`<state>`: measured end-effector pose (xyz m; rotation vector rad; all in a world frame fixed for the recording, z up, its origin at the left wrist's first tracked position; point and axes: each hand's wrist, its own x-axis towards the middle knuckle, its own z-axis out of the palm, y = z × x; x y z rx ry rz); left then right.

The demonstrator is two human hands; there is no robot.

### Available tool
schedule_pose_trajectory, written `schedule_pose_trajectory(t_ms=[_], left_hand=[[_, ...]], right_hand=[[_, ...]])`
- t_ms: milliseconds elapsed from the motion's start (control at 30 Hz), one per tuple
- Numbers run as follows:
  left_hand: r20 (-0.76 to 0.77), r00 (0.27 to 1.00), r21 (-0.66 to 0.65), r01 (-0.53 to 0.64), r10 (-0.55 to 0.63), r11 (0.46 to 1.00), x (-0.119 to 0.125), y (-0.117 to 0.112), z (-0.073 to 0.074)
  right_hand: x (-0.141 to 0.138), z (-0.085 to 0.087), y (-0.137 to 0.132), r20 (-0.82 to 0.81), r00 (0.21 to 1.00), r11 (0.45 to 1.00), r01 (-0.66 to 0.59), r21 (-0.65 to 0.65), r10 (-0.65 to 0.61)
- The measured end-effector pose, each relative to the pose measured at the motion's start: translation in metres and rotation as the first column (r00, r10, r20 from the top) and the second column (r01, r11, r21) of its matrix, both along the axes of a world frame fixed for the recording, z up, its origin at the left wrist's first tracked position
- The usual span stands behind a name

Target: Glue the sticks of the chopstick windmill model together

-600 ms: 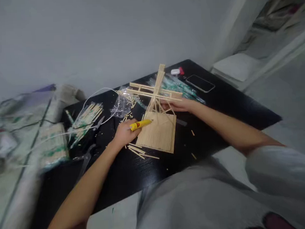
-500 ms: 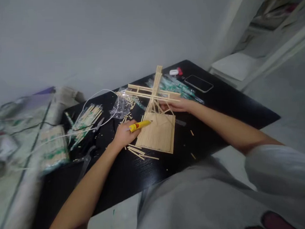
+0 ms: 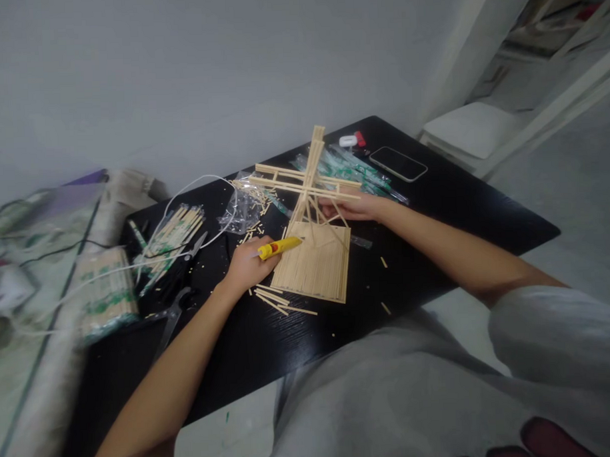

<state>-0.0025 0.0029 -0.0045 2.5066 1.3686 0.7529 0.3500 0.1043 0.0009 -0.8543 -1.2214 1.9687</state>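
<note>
Stick model (image 3: 307,190) stands at the frame's centre, the left hand (image 3: 249,265) wrapped round a yellow tool (image 3: 280,247) so its tip points over the slatted base (image 3: 314,271), the right hand (image 3: 353,206) behind the model, perhaps as a brace, its fingers too hidden to tell their hold.

Right hand (image 3: 355,205) partly hidden behind stick frame (image 3: 308,188) (grip unclear); shirt print (image 3: 550,441) cut off below

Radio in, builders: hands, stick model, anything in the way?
Left hand holding yellow tool. Right hand behind stick model, grip partly hidden. Loose sticks beside model.
</note>
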Motion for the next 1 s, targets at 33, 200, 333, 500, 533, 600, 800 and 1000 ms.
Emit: schedule_pose_trajectory(t_ms=[33,200,333,500,533,600,800,1000], left_hand=[[-0.001,1.000,-0.003,-0.001,0.001,1.000,-0.0001,0.0001,-0.0001],[-0.007,1.000,-0.017,-0.009,0.009,1.000,-0.0013,0.0013,-0.0033],[0.002,1.000,-0.021,-0.011,0.011,1.000,-0.0004,0.0012,-0.0045],[-0.046,0.999,-0.026,-0.012,0.011,1.000,0.0022,0.0009,0.0008],[-0.053,0.999,-0.029,-0.013,0.011,0.999,0.0025,0.0009,0.0016],[-0.059,0.998,-0.032,-0.015,0.013,0.999,0.0029,0.0007,0.0025],[-0.046,0.999,-0.024,-0.019,0.018,1.000,0.0030,0.0000,0.0021],[-0.051,0.999,-0.022,-0.007,0.006,1.000,0.0031,0.0012,0.0021]], right_hand=[[0.0003,0.0001,-0.0001,0.004,1.000,1.000,0.001,-0.001,-0.001],[0.0032,0.0010,0.0009,0.037,0.999,0.999,0.015,-0.045,-0.013],[0.0059,0.0013,0.0024,0.050,0.998,0.997,0.028,-0.077,-0.025],[0.0082,0.0006,0.0036,0.057,0.998,0.998,0.013,-0.061,-0.010],[0.0084,0.0004,0.0038,0.061,0.998,0.998,0.014,-0.060,-0.010],[0.0085,0.0002,0.0043,0.069,0.997,0.998,0.019,-0.061,-0.015],[0.0073,0.0029,0.0030,0.092,0.995,0.997,0.036,-0.071,-0.030],[0.0070,0.0077,0.0003,0.094,0.995,0.996,0.038,-0.084,-0.030]])
